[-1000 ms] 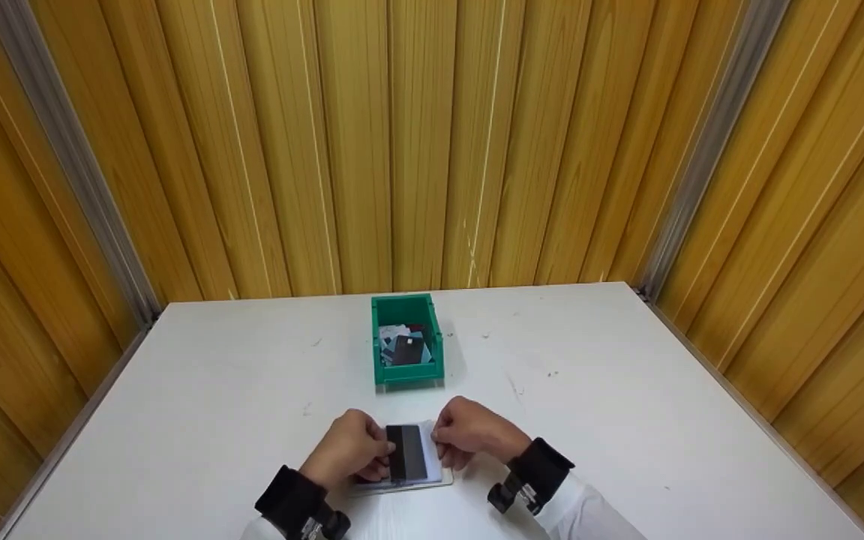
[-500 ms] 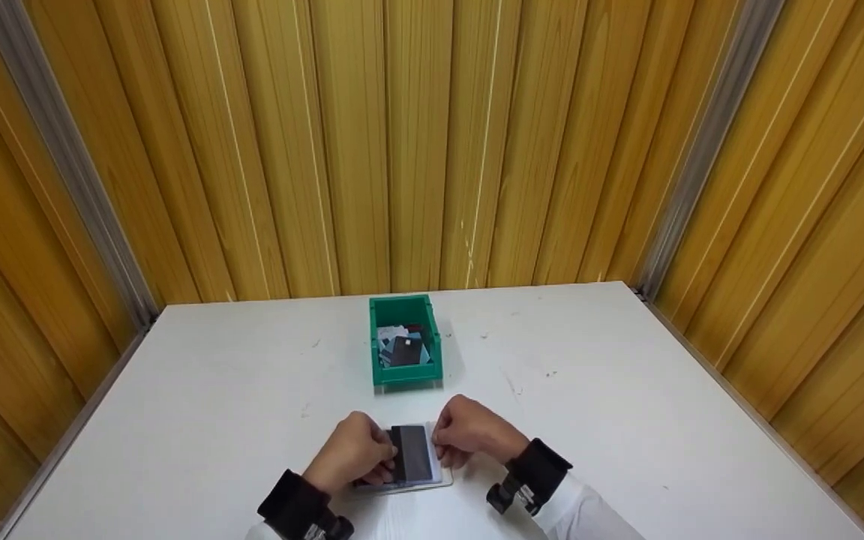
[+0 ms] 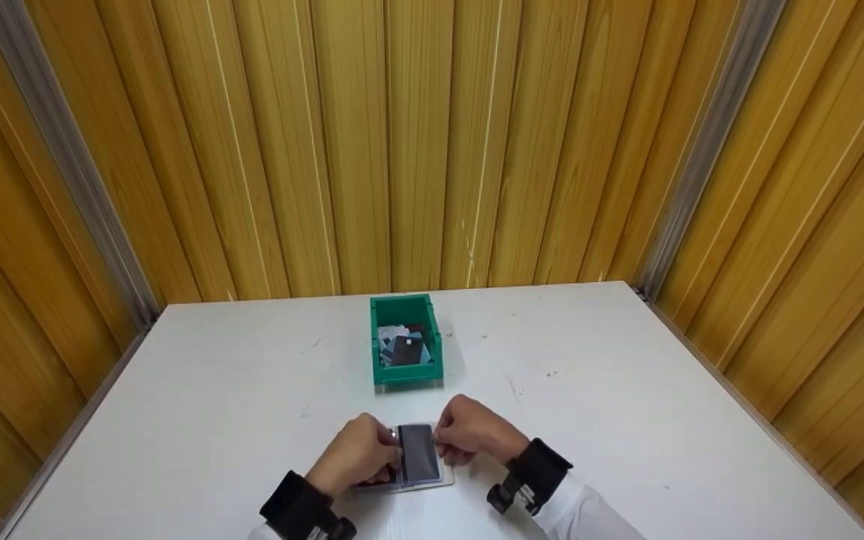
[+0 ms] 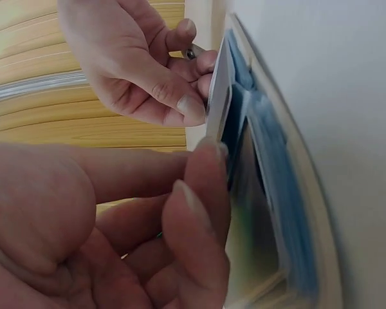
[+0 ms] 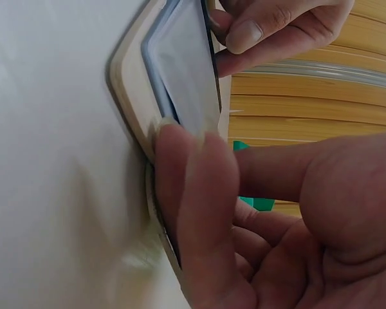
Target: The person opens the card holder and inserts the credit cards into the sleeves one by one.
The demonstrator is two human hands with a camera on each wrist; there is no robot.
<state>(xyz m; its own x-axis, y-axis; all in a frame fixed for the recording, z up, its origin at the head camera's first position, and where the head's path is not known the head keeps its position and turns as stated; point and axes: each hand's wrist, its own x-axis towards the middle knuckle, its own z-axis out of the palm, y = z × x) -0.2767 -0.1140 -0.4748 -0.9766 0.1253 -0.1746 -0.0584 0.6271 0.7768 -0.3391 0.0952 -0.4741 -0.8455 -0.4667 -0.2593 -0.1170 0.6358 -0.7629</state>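
An open card holder (image 3: 448, 477) with clear plastic sleeves lies flat on the table before me. On its right-hand page a dark card (image 3: 420, 454) sits in a sleeve, with a darker stripe along its left edge. My left hand (image 3: 358, 452) pinches at that left edge. In the left wrist view, thumb and forefinger come together at the pages (image 4: 251, 154). Across from it, my right hand (image 3: 478, 430) pinches the right edge of the sleeve; the right wrist view shows thumb and finger closed on the pale sleeve (image 5: 188, 64). The left page is partly hidden under my left hand.
Behind the hands stands a green bin (image 3: 406, 373) holding several loose cards (image 3: 406, 350), a dark one on top. The white table (image 3: 589, 390) reaches back to a wood-patterned wall (image 3: 417, 150), with more such panels at both sides.
The dark card has slid right, further over the right-hand page, and my left hand has followed it slightly. More of the left page now shows. My right hand has hardly moved.
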